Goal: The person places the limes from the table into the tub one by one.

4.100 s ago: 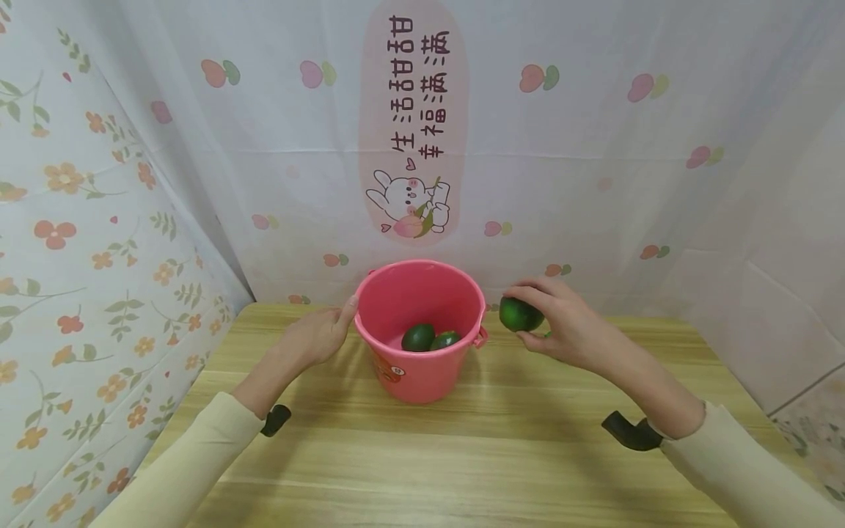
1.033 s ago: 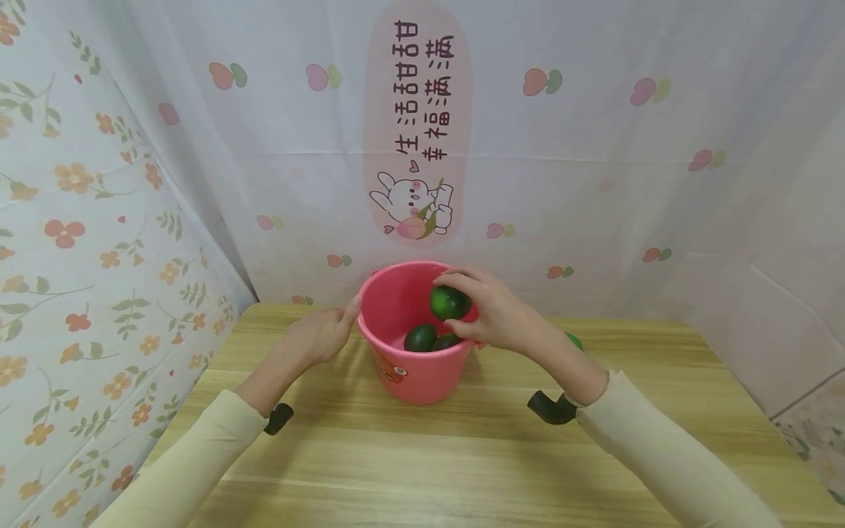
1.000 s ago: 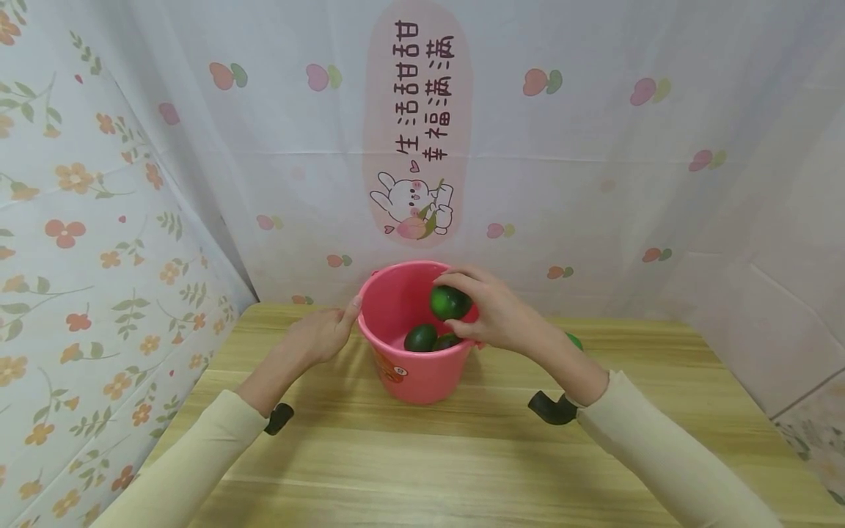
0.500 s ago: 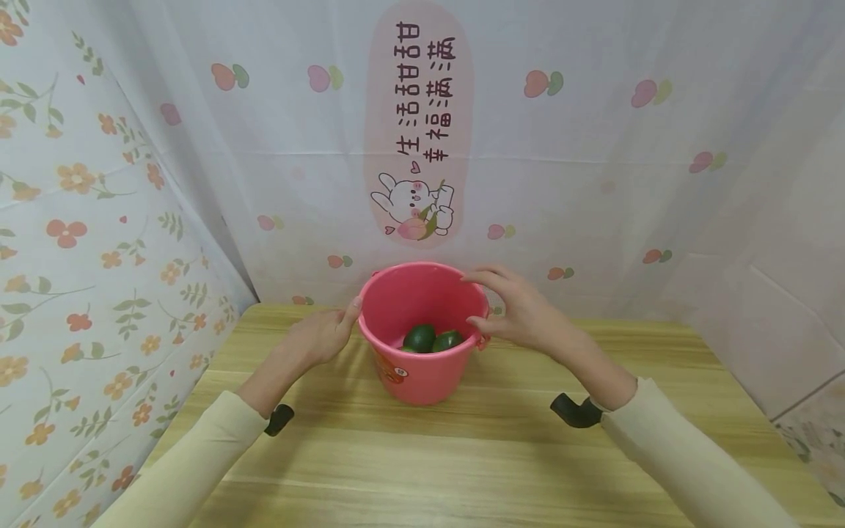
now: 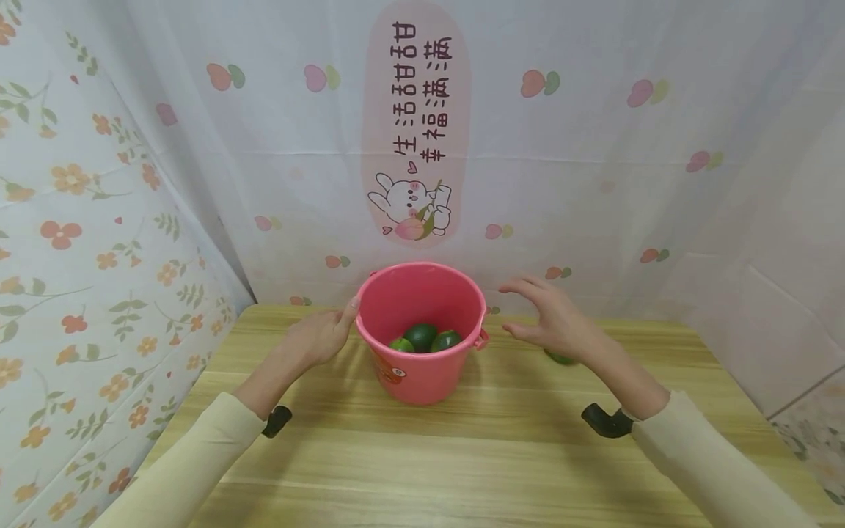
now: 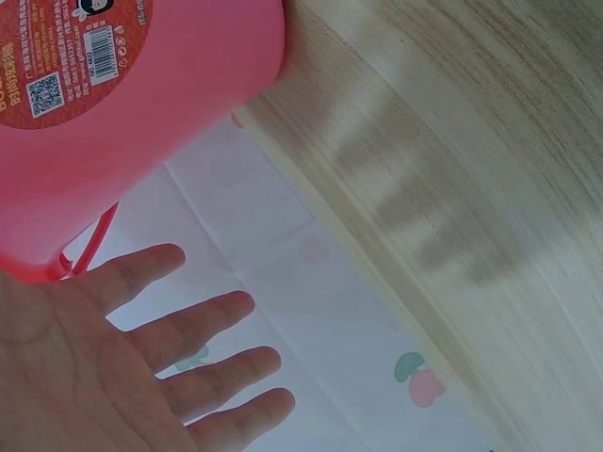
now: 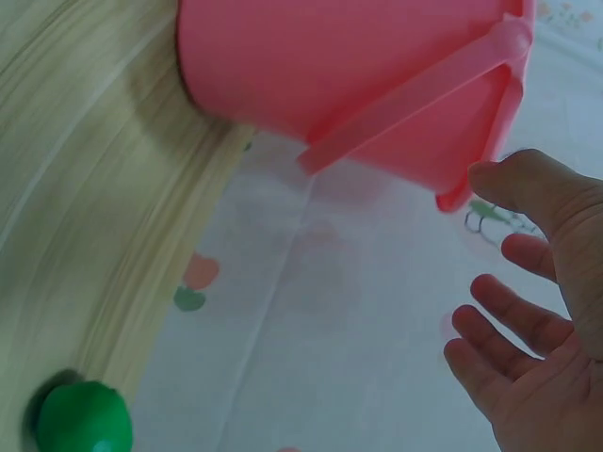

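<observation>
Three green fruits [image 5: 420,337] lie in the pink bucket [image 5: 429,381]; your left hand [image 5: 320,337], fingers straight, touches its rim, and your right hand [image 5: 561,319] holds nothing. You seem between placements; next likely calls for grasping the loose green fruit [image 7: 85,419] on the table [image 5: 422,469].

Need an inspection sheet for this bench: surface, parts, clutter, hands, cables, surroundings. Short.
Surface: wood-grain tabletop, no spill seen.
Job's things: pink bucket upright, three green fruits visible inside; another green fruit on the tabletop, right of the bucket, partly hidden in the head view.
Clutter: nothing seen.
Grip: left hand, thumb on bucket rim, other fingers straight; right hand, apart from the bucket, holding nothing; a dark curved piece by each cuff.
Cables: nothing seen.
Surroundings: printed white backdrop behind, floral cloth at left.
</observation>
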{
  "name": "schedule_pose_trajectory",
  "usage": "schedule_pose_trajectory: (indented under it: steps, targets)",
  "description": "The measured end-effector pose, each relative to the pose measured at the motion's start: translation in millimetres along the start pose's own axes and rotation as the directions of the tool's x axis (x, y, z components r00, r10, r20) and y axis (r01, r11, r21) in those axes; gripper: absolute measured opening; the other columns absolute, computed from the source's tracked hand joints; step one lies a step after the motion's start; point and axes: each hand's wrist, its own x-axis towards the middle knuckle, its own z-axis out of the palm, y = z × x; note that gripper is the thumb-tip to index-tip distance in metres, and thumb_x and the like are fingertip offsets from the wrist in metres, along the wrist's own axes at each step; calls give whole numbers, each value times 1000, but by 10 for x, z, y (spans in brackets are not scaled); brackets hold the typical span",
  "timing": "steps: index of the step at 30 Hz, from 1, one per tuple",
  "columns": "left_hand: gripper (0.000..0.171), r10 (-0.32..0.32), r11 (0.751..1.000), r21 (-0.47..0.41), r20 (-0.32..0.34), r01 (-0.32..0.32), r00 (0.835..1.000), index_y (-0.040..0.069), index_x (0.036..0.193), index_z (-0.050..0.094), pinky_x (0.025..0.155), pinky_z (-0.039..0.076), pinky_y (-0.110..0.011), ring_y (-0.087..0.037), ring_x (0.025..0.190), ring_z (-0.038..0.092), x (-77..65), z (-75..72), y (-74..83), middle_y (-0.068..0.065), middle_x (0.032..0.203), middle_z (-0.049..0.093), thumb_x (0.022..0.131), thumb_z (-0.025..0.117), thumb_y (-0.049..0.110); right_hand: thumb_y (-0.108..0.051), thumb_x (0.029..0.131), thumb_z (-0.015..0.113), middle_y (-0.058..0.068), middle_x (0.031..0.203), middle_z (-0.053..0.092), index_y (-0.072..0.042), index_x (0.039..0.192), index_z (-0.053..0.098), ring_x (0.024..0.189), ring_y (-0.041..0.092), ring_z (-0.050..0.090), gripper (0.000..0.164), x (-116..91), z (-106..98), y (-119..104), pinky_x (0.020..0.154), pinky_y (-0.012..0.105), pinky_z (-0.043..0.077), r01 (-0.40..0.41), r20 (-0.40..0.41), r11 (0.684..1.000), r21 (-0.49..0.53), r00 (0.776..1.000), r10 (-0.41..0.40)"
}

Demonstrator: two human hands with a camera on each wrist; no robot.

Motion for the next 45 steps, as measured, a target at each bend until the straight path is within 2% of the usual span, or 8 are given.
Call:
schedule_pose_trajectory:
  steps: [10,34,45]
  targets:
    - [85,0,1000,-5,13,0,1000,1,149,50,104,38,-63,-43,133,48,-7,-2,-25,-20,147,52,106,5,60,-10,79,88,16,126,64,0,128,63,114,37,59,56,-119,9,156,93,57,51,22,-26,999,-35,999,-23]
    - [87,-19,1000,-11,11,19,1000,3,150,50,101,40,-64,-44,130,51,-14,-13,-1,-21,144,54,105,4,61,-6,80,86,19,124,63,1,126,63,115,41,59,52,-329,0,352,93,60,49,-25,-1,997,-66,1000,25]
    - [91,-25,999,-23,3,25,1000,2,149,51,102,40,-62,-42,129,52,-26,4,-1,-20,144,54,103,2,65,-10,82,86,19,123,64,1,126,64,113,41,59,51,-393,19,425,91,60,50,-32,7,995,-98,999,33]
